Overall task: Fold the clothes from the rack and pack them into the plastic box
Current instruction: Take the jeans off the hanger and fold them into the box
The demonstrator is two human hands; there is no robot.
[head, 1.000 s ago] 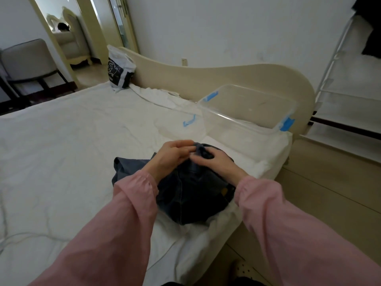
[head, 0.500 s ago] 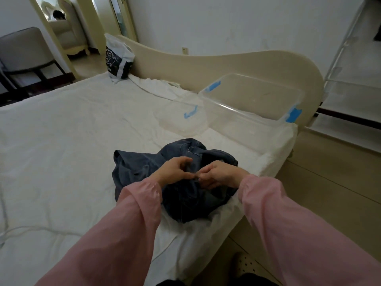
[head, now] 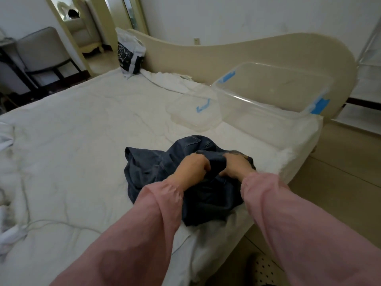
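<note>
A dark blue denim garment (head: 152, 166) lies crumpled on the white bed (head: 72, 141), near its right edge. My left hand (head: 190, 170) and my right hand (head: 235, 167) sit side by side on top of it, each with fingers curled into a fold of the denim. Both arms wear pink sleeves. Beyond the garment, a clear plastic box (head: 268, 100) with blue latches stands empty against the cream footboard. Its clear lid (head: 193, 112) with a blue handle lies flat on the bed, left of the box.
A black and white plastic bag (head: 128, 54) leans at the far corner of the bed. A white cable (head: 51, 223) runs over the sheet at the left. Chairs stand at the back left. A metal rack frame (head: 369, 44) rises at the right, over wooden floor.
Both hands drew back toward me over the denim, then bunched a fold of it between them. The head camera tilted, so the box sits a little higher and further right.
</note>
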